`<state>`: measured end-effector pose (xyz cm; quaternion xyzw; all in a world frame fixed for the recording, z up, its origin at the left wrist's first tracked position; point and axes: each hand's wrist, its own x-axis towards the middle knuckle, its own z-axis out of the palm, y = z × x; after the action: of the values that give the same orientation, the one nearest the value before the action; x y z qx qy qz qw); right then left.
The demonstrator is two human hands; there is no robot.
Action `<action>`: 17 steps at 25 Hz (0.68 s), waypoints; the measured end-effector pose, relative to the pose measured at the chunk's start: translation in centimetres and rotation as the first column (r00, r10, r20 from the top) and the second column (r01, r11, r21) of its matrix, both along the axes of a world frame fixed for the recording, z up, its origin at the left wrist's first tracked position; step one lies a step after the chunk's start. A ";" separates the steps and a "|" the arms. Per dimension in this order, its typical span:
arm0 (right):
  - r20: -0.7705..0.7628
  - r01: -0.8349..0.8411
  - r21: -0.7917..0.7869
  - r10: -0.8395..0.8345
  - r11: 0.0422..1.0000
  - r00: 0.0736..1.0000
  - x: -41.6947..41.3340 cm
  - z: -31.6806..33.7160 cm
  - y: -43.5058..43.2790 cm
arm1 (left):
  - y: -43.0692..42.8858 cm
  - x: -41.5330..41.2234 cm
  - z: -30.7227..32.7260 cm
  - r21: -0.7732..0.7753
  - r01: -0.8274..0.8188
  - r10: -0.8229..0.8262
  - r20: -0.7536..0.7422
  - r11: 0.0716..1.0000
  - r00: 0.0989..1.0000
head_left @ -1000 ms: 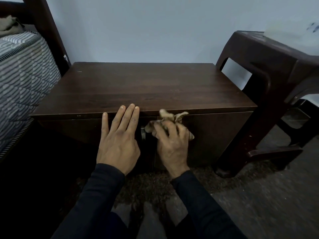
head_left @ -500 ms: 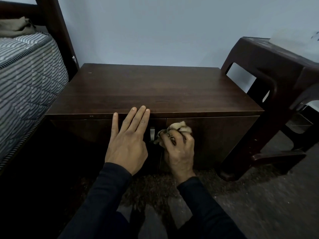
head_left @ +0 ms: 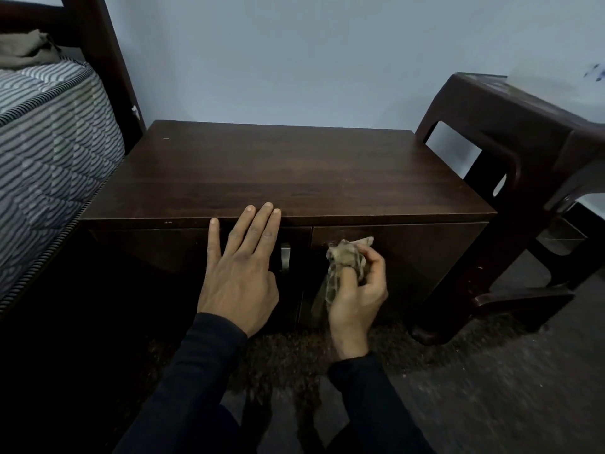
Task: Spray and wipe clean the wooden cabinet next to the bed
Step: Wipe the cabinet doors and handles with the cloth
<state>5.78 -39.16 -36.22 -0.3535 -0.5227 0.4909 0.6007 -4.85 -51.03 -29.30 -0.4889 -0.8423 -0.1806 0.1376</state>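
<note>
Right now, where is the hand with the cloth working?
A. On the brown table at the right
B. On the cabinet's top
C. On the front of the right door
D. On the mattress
C: the right hand presses the cloth against the right door of the cabinet, below the top's front edge, while the left hand lies flat on the left door.

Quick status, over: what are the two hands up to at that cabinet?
Left hand flat on the left door, fingertips at the top edge. Right hand holds the crumpled cloth against the right door of the cabinet. Nothing in the way.
</note>
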 end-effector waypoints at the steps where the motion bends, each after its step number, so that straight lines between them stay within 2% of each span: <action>1: 0.028 -0.065 -0.051 0.066 0.997 0.997 0.3 -0.3 0.4 | 0.1 0.1 -0.1 0.003 -0.002 0.002 0.004 1.000 1.000; 3: 0.018 -0.160 -0.204 0.167 0.966 0.986 1.3 -1.5 0.9 | 0.2 0.3 -0.1 0.005 -0.004 0.004 0.009 1.000 1.000; 5: -0.139 -0.239 -0.335 0.203 0.911 0.969 1.5 -1.2 1.7 | 0.3 0.3 0.0 0.014 -0.010 0.010 0.005 1.000 1.000; 7: -0.179 -0.287 -0.324 0.239 0.901 0.954 1.4 -0.6 2.6 | 0.3 0.3 0.0 0.007 -0.010 0.010 -0.003 1.000 1.000; 11: 0.025 -0.293 -0.252 0.309 0.922 0.951 1.9 -1.2 2.0 | 0.3 0.4 -0.2 -0.002 -0.018 0.018 0.004 1.000 1.000; 15: -0.068 -0.324 -0.318 0.320 0.891 0.945 1.3 0.1 3.2 | 0.5 0.5 -0.1 -0.005 -0.020 0.020 -0.002 1.000 1.000; 17: -0.002 -0.323 -0.308 0.339 0.895 0.941 1.3 -0.5 3.2 | 0.5 0.4 -0.2 -0.016 -0.021 0.021 -0.003 1.000 1.000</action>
<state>7.05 -35.95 -36.67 -0.3601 -0.5088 0.6510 0.4332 -4.45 -50.56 -29.48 -0.4813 -0.8486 -0.1718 0.1368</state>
